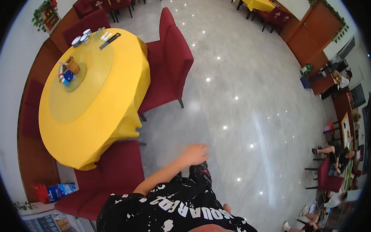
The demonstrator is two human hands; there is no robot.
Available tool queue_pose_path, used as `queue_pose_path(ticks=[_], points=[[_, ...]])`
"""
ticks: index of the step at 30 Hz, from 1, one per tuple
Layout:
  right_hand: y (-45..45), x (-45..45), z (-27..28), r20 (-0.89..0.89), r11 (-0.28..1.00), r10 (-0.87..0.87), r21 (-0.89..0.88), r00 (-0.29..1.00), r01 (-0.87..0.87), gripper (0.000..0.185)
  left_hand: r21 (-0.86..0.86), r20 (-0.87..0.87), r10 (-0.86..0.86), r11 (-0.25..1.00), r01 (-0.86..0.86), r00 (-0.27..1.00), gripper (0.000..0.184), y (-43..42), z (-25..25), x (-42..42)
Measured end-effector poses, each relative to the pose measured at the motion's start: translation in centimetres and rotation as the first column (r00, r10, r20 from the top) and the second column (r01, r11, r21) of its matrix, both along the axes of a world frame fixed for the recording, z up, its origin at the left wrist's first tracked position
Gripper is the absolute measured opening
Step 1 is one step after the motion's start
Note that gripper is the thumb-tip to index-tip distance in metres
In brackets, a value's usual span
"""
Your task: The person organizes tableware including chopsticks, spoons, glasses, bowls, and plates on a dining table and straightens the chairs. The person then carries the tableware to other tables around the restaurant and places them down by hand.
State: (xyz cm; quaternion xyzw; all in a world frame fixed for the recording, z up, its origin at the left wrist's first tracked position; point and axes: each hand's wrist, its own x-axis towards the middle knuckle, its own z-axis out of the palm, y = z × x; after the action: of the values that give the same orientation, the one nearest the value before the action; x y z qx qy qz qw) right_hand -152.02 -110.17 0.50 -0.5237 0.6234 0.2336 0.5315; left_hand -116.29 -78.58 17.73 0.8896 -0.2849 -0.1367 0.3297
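Observation:
My left hand (195, 154) reaches forward at waist height, just above my dark-trousered leg (200, 173). Its fingers look loosely stretched out, a little smeared by motion, and nothing shows in them. Only a small piece of my right hand (227, 208) peeks past the black shirt (165, 213) with white print; its fingers are hidden. Nearest to the left hand are a dark red chair (122, 163) and the round table (124, 114) with a yellow cloth. On its glass turntable (67, 112) stand a wooden holder (72, 65) and small blue-and-white packages (67, 76).
Stacked bowls (85, 38) and a dark knife-like object (110, 40) lie at the table's far edge. Another red chair (171, 66) stands on its right side. Grey shiny floor (233, 138) stretches ahead. Several people sit along the right, one person (339, 156) among chairs. A brown door (315, 30) is at the back right.

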Motion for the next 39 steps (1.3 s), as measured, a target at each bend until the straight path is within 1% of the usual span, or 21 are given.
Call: queue_pose_path(ticks=[1,3,6,7,9,11,13,15,16,19,21,22,24,25,26,27,29,32,35,37,39], points=[[-0.8,3.4,-0.7,0.011,1.0,0.014,0.018,1.0,-0.014,0.033,-0.054,0.003,-0.034,0.998,0.034,0.999,0.046,-1.8,0.5,2.6],[-2.3,11.3,-2.8,0.051,0.996,0.058,0.06,0.997,-0.061,0.033,-0.124,-0.134,-0.109,0.988,0.092,0.985,0.045,-3.6,1.2,7.8],[-4.9,24.3,-5.4,0.129,0.979,0.169,0.097,0.977,-0.182,0.032,-0.077,-0.34,0.056,0.993,-0.087,0.939,0.049,-3.6,-0.7,13.5],[-6.1,29.5,-5.8,0.156,0.972,0.198,0.095,0.968,-0.215,0.032,-0.031,-0.339,0.128,0.989,-0.147,0.932,0.05,-2.7,-5.5,14.9],[-9.1,39.2,-6.3,0.175,0.963,0.243,0.073,0.954,-0.259,0.032,0.095,-0.526,0.296,0.952,-0.29,0.797,0.051,-0.3,-8.8,19.0],[-11.8,49.3,-8.0,0.168,0.964,0.253,0.045,0.953,-0.264,0.035,0.192,-0.652,0.45,0.877,-0.441,0.611,0.05,1.5,-4.4,24.7],[-14.1,59.5,-8.4,0.157,0.936,0.347,0.003,0.924,-0.352,0.035,0.145,-0.436,0.638,0.746,-0.65,0.634,0.045,3.7,-2.8,29.2],[-15.5,69.7,-7.1,0.13,0.856,0.517,-0.059,0.846,-0.514,0.034,-0.021,-0.191,0.835,0.522,-0.853,0.516,0.039,4.5,-2.6,33.1],[-16.2,74.6,-6.8,0.108,0.804,0.595,-0.092,0.797,-0.588,0.032,-0.064,-0.17,0.892,0.415,-0.908,0.419,0.037,4.7,-2.4,35.3],[-15.9,88.7,-5.5,0.149,0.798,0.601,-0.154,0.785,-0.582,0.032,-0.137,-0.218,0.957,0.166,-0.977,0.193,0.036,5.2,-2.6,41.2],[-14.2,96.5,-4.0,0.288,0.84,0.54,-0.12,0.791,-0.53,0.028,-0.188,-0.376,0.921,0.029,-0.982,0.1,0.039,5.5,-2.3,45.2],[-12.9,100.5,-4.7,0.363,0.819,0.56,-0.107,0.744,-0.564,0.027,-0.209,-0.465,0.883,-0.043,-0.977,0.061,0.04,5.9,-2.4,47.5],[-12.1,104.8,-5.9,0.474,0.795,0.565,-0.093,0.675,-0.6,0.024,-0.243,-0.462,0.885,-0.071,-0.967,0.051,0.042,6.7,-3.4,51.5],[-11.4,107.0,-6.0,0.386,0.765,0.626,-0.135,0.677,-0.63,0.024,-0.282,-0.461,0.886,-0.089,-0.955,0.053,0.043,7.3,-3.6,54.8],[-9.0,109.4,-6.5,0.307,0.731,0.676,-0.173,0.67,-0.66,0.024,-0.236,-0.49,0.87,-0.073,-0.969,0.053,0.048,7.9,-3.5,58.0],[-7.5,111.3,-6.6,0.262,0.677,0.733,-0.196,0.628,-0.709,0.027,-0.295,-0.413,0.904,-0.016,-0.955,0.113,0.052,8.6,-3.5,61.5],[-4.1,115.6,-6.4,0.274,0.49,0.865,-0.28,0.421,-0.825,0.032,-0.283,-0.259,0.955,0.069,-0.957,0.145,0.061,8.7,-2.6,66.6],[3.2,123.5,-3.7,0.289,0.141,0.957,-0.466,0.001,-0.874,0.04,-0.067,-0.018,0.992,0.123,-0.99,0.125,0.072,10.0,0.2,74.2],[14.4,130.3,4.9,0.215,-0.126,0.865,-0.781,-0.453,-0.612,0.054,0.108,0.082,0.996,0.029,-0.994,0.038,0.077,10.4,1.6,80.1],[22.4,133.5,11.9,0.109,-0.189,0.731,-0.917,-0.674,-0.353,0.065,0.186,0.108,0.994,-0.042,-0.982,-0.022,0.082,10.7,1.9,82.9],[29.7,136.2,17.1,-0.02,-0.219,0.567,-0.967,-0.823,-0.128,0.08,0.233,0.126,0.988,-0.121,-0.965,-0.093,0.087,11.3,2.0,85.3]])
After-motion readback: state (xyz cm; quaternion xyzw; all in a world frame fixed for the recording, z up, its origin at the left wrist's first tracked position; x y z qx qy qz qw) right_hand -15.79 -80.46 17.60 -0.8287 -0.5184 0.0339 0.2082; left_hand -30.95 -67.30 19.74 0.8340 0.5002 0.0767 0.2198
